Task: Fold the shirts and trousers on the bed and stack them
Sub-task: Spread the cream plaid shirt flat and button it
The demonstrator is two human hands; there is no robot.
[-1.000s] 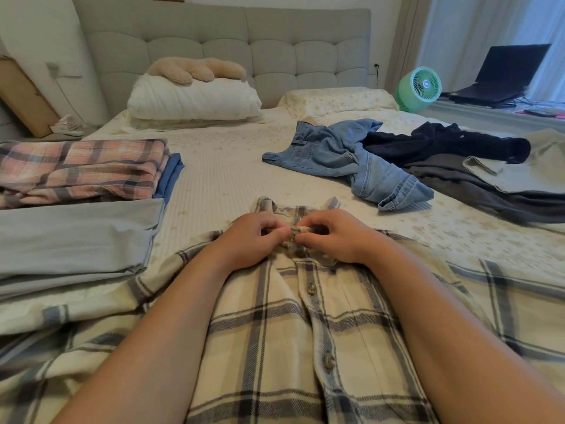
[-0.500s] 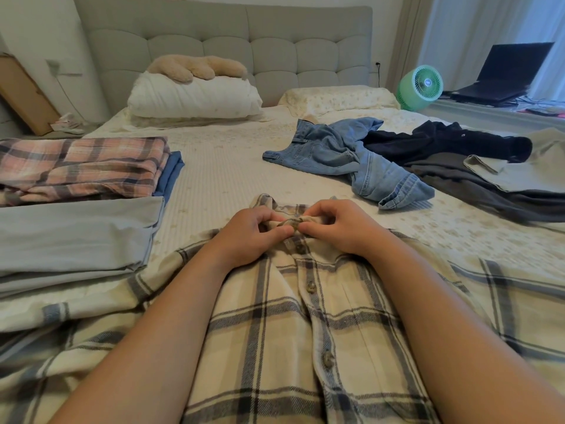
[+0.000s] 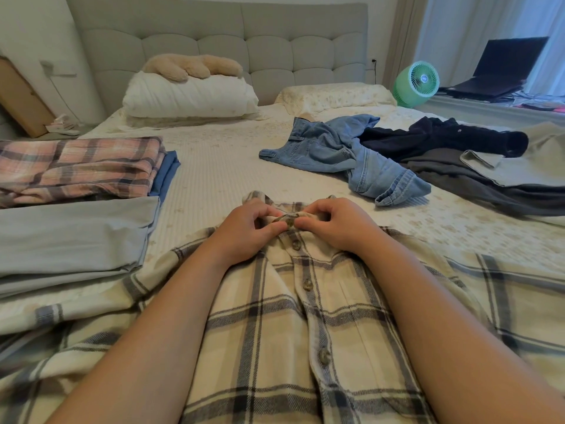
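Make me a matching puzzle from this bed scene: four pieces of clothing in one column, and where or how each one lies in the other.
Things:
1. cream plaid shirt
2. pink plaid shirt
3. blue jeans
4. grey trousers

States:
A. crumpled and unfolded, right of the bed's middle
B. folded, far left, on top of a blue garment
C. folded, near left, in front of the pink plaid
D. spread out flat, collar pinched by both hands

Pairs: 1-D, 2-B, 3-A, 4-C
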